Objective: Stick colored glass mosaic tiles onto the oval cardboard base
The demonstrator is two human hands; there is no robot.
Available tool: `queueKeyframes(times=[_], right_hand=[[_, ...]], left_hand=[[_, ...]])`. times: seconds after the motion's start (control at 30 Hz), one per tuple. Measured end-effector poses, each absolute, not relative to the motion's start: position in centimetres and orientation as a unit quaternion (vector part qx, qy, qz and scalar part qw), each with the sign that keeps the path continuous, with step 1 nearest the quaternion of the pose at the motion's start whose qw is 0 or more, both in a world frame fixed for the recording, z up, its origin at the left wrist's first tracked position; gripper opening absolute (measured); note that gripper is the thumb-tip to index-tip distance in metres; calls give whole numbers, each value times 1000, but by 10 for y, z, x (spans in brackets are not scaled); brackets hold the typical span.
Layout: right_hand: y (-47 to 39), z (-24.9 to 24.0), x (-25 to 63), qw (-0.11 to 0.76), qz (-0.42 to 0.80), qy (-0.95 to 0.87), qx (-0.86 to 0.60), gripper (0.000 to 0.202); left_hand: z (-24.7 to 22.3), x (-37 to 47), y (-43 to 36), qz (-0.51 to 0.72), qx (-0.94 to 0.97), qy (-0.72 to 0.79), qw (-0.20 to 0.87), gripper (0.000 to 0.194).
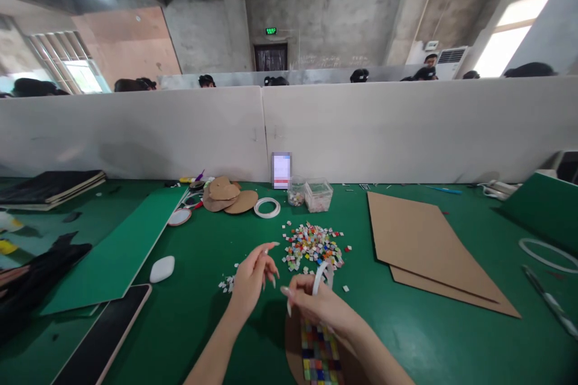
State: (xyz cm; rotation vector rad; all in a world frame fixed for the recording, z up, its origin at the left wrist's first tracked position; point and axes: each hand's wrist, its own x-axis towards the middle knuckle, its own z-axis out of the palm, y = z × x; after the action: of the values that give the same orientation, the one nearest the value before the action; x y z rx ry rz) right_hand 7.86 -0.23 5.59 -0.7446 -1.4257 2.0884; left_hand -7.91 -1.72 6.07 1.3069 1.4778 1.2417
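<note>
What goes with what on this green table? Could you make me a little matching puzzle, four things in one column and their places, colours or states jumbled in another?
Things:
1. phone
2. loose tiles
3. cardboard sheets
4. right hand

Places, colours or states:
A. holding a white band
B. plain brown, one overlapping another
C. scattered in a many-coloured heap
D. upright in front of the pale partition

Right pairs: 1-D, 2-C, 3-B, 4-A

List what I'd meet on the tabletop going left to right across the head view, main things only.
Black folder, white rounded case, brown discs, white ring, colorful tile pile, brown cardboard sheets.
</note>
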Motion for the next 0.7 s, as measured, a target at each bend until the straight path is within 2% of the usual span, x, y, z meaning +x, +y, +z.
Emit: queueKeyframes(times=[0.13, 0.27, 0.33, 0.5, 0.7], right_hand=[[-6, 62, 89, 108, 828, -512, -201, 28], [-12, 66, 89, 34, 834, -523, -171, 28], [-12, 67, 88, 54, 821, -535, -190, 28], [1, 70, 91, 255, 755, -561, -225, 27], [10, 71, 95, 301, 708, -604, -210, 31]], left_hand=[[69, -70, -28, 344, 574, 510, 540, 56], [71, -58, -37, 291, 667, 474, 496, 36], [67, -59, -35, 309, 682, 490, 446, 32], [57, -72, -24, 338, 663, 581, 329, 33], [56, -75, -23, 372, 643, 590, 315, 40]])
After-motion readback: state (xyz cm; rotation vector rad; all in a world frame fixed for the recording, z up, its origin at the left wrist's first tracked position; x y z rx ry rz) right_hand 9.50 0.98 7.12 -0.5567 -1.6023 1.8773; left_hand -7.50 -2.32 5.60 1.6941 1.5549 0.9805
